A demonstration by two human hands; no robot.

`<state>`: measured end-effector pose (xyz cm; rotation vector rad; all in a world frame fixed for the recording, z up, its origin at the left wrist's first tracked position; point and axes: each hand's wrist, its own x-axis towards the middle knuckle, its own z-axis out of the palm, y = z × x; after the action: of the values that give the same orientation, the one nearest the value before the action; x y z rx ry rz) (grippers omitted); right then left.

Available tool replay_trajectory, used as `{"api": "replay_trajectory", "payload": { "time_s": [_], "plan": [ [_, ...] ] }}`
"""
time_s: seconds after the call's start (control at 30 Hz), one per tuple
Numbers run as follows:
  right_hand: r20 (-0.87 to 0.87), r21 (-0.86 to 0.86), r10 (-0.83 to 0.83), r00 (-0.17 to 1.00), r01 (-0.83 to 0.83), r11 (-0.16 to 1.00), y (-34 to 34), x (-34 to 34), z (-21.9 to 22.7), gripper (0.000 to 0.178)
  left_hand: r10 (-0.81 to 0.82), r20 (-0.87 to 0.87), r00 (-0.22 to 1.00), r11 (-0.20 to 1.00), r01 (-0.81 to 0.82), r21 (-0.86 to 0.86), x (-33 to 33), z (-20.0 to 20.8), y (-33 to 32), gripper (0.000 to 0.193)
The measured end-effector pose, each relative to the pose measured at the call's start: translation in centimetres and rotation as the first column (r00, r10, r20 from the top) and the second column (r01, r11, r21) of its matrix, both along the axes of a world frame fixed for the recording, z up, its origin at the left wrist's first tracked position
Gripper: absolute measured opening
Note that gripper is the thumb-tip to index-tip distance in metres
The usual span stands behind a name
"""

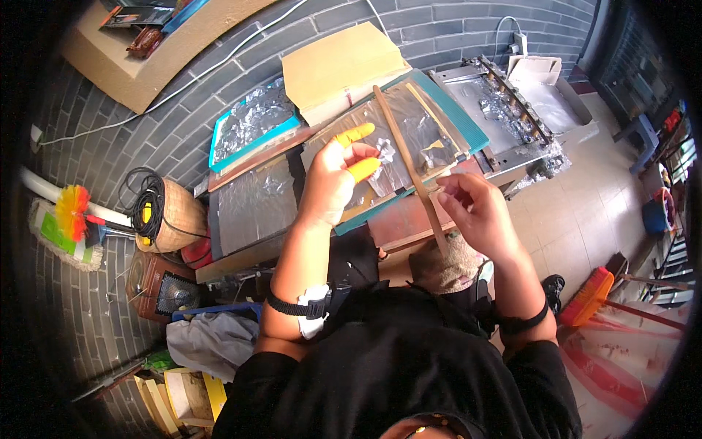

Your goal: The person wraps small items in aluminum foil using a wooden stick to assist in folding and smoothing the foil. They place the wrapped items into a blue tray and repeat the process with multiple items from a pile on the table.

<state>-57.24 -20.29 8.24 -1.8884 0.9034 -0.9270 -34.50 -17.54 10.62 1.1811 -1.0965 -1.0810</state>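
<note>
My left hand [338, 175] is raised over the work board, with orange covers on the thumb and one finger. Those two digits are spread apart, and a crumpled bit of silver foil [385, 151] shows right beside their tips. My right hand [474, 208] is curled, thumb and fingertips close together at the board's near right side; anything pinched there is too small to make out. Just left of it, a long thin wooden stick [404, 143] slants across the teal-edged board [468, 132], whose surface carries clear film and yellowish scraps.
A blue tray of crumpled foil [256, 121] sits at the back left beside an open cardboard box [340, 69]. Farther right stands a metal frame [504, 110] with foil scraps. Coiled black cable [148, 205] hangs by a wooden drum; an orange broom [587, 296] lies right.
</note>
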Motion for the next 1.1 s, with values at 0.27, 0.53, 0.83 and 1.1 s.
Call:
{"api": "replay_trajectory", "payload": {
  "time_s": [0.27, 0.53, 0.83, 1.1],
  "plan": [
    [0.259, 0.315, 0.169, 0.951, -0.249, 0.916, -1.7, 2.0, 1.0, 0.014, -0.117, 0.098, 0.988, 0.987, 0.127, -0.103, -2.4, -0.1, 1.4, 0.048],
    [0.326, 0.369, 0.222, 0.919, -0.339, 0.865, -1.2, 2.3, 0.6, 0.010, -0.184, -0.136, 0.974, 0.983, 0.185, -0.003, -1.0, 0.1, 2.2, 0.049],
    [0.118, 0.321, 0.299, 0.947, -0.321, 0.891, -0.7, 2.3, 1.8, 0.019, -0.179, -0.210, 0.961, 0.982, 0.189, 0.030, -0.5, -0.6, 2.3, 0.042],
    [0.304, 0.382, 0.271, 0.913, -0.377, 0.844, -0.8, 2.9, 1.3, 0.013, -0.136, -0.010, 0.991, 0.991, 0.136, 0.002, -1.3, 0.2, 2.7, 0.046]
  ]
}}
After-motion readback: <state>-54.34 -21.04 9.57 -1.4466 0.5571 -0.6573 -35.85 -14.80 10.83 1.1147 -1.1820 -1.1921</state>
